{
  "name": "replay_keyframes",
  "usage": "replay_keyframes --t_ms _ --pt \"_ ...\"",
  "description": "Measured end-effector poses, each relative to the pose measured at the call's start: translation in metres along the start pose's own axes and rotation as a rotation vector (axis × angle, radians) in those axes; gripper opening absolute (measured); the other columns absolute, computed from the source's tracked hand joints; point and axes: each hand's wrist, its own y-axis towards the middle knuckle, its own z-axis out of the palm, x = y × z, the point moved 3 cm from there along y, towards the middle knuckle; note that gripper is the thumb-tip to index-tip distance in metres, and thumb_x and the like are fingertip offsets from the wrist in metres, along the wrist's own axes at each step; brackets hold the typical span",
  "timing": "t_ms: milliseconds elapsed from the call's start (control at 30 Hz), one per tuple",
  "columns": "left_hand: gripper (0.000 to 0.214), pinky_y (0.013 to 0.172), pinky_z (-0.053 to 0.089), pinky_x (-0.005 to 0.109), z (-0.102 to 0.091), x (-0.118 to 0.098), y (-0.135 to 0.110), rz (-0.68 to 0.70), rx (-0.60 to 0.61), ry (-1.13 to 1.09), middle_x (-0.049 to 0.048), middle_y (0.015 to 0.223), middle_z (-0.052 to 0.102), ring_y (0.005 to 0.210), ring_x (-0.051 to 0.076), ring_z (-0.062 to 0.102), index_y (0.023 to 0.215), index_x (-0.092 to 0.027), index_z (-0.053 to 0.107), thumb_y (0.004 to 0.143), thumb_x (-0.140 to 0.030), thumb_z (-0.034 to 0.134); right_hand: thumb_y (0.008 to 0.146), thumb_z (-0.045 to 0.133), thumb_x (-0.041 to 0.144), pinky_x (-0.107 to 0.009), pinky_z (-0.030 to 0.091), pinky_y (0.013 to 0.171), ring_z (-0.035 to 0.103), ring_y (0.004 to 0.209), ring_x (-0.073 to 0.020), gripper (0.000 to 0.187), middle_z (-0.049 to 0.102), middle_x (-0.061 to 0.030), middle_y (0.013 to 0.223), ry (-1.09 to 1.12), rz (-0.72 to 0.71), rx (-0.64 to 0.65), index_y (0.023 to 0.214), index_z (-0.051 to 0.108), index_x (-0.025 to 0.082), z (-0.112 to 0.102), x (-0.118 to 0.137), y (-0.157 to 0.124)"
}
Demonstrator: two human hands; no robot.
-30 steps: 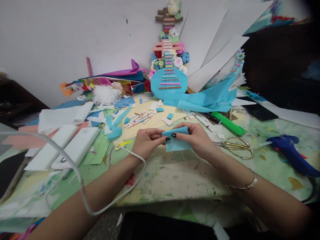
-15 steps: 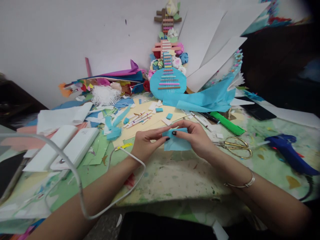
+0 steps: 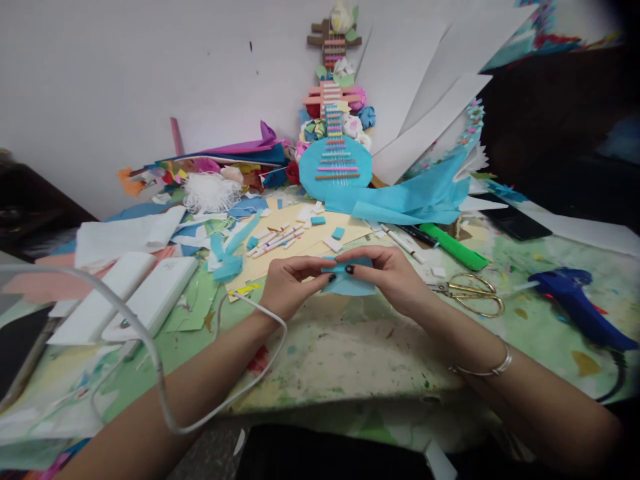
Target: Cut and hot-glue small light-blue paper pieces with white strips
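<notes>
Between my two hands, just above the near part of the table, is a small piece of light-blue paper (image 3: 350,285). My left hand (image 3: 290,283) pinches its left side between thumb and fingers. On the right side my right hand (image 3: 393,273) pinches it the same way, thumb in front and fingers along the top edge. The top of the paper looks folded over a small blue block-like bit that my fingers partly hide. Behind my hands lie thin white sticks (image 3: 277,240) and small blue-wrapped pieces (image 3: 338,233) on cream card (image 3: 320,241).
Gold-handled scissors (image 3: 475,295), a green cutter (image 3: 455,247) and a blue glue gun (image 3: 583,303) lie at right. A blue paper instrument model (image 3: 336,170) leans on the wall. A white cable (image 3: 160,373) loops over my left forearm. White boxes (image 3: 150,300) lie at left.
The light-blue paper has tilted and shows less height below my fingers. Its top edge now appears turned over. My hands have shifted slightly left.
</notes>
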Motion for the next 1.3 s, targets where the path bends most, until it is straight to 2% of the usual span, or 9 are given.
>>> replay_keyframes --t_ms 100,200,267,433,600,900,1000,1133,1300 --pt "0.022 0.065 0.059 0.027 -0.0003 0.0014 0.0012 -0.015 -0.003 -0.051 0.0052 0.076 0.074 0.067 0.016 0.069 0.085 -0.015 0.075 0.064 -0.020 0.078 0.066 0.069 0.017 -0.032 0.050 0.077 0.065 0.083 -0.0169 0.025 0.072 -0.0013 0.091 -0.007 0.000 0.006 0.090 0.073 0.023 0.0009 0.0018 0.0000" --pt "0.040 0.068 0.059 0.028 -0.0010 0.0019 0.0021 -0.057 -0.024 -0.125 0.0041 0.075 0.074 0.069 0.017 0.070 0.100 -0.015 0.071 0.062 -0.020 0.079 0.065 0.069 0.015 -0.033 0.050 0.077 0.065 0.083 -0.0178 0.027 0.073 -0.0021 0.092 -0.075 -0.015 -0.029 0.090 0.074 0.022 0.0012 0.0035 -0.0001" --pt "0.047 0.070 0.060 0.029 -0.0024 0.0019 0.0023 -0.089 -0.069 -0.142 0.0045 0.074 0.074 0.070 0.018 0.071 0.104 -0.013 0.069 0.059 -0.020 0.081 0.064 0.070 0.014 -0.033 0.051 0.075 0.065 0.083 -0.0181 0.026 0.073 -0.0026 0.092 -0.101 -0.024 -0.055 0.089 0.074 0.022 0.0015 0.0038 -0.0003" --pt "0.030 0.067 0.059 0.030 -0.0053 0.0021 0.0023 -0.128 -0.148 -0.071 0.0074 0.073 0.075 0.070 0.021 0.071 0.084 -0.011 0.073 0.057 -0.022 0.082 0.062 0.071 0.014 -0.034 0.052 0.078 0.065 0.087 -0.0191 0.026 0.073 -0.0029 0.093 -0.102 -0.057 -0.081 0.087 0.074 0.022 0.0035 0.0044 -0.0006" --pt "0.024 0.066 0.060 0.032 -0.0063 0.0032 0.0032 -0.098 -0.177 -0.072 0.0069 0.074 0.075 0.067 0.020 0.070 0.076 -0.013 0.075 0.056 -0.021 0.083 0.060 0.071 0.011 -0.032 0.052 0.073 0.065 0.082 -0.0177 0.027 0.072 -0.0025 0.091 -0.082 -0.031 -0.088 0.085 0.072 0.020 0.0049 0.0054 -0.0011" --pt "0.024 0.067 0.060 0.027 -0.0019 0.0032 0.0029 -0.060 -0.146 -0.158 0.0050 0.073 0.074 0.067 0.017 0.070 0.078 -0.012 0.072 0.058 -0.019 0.082 0.059 0.071 0.010 -0.028 0.051 0.068 0.062 0.078 -0.0151 0.031 0.067 -0.0008 0.092 -0.011 -0.009 -0.053 0.088 0.067 0.021 0.0063 0.0033 -0.0011" --pt "0.035 0.066 0.059 0.026 -0.0019 0.0027 0.0030 -0.065 -0.149 -0.191 0.0035 0.070 0.074 0.066 0.016 0.070 0.089 -0.013 0.070 0.057 -0.018 0.082 0.060 0.071 0.011 -0.029 0.050 0.067 0.062 0.076 -0.0152 0.032 0.065 -0.0009 0.093 -0.015 -0.006 -0.047 0.089 0.065 0.021 0.0069 0.0016 -0.0011" --pt "0.050 0.069 0.058 0.027 -0.0023 0.0000 0.0025 0.006 -0.130 -0.159 0.0025 0.071 0.073 0.068 0.016 0.069 0.107 -0.014 0.067 0.059 -0.018 0.081 0.062 0.071 0.013 -0.028 0.049 0.069 0.060 0.078 -0.0147 0.028 0.064 -0.0006 0.091 -0.022 -0.030 -0.046 0.088 0.064 0.021 0.0073 0.0013 -0.0012" --pt "0.033 0.069 0.056 0.028 -0.0026 -0.0030 0.0010 0.180 -0.099 0.063 0.0042 0.076 0.072 0.069 0.015 0.066 0.100 -0.016 0.072 0.068 -0.021 0.076 0.060 0.069 0.010 -0.024 0.046 0.064 0.057 0.070 -0.0111 0.025 0.063 0.0015 0.083 0.023 -0.004 -0.036 0.082 0.062 0.019 0.0081 0.0022 -0.0008"
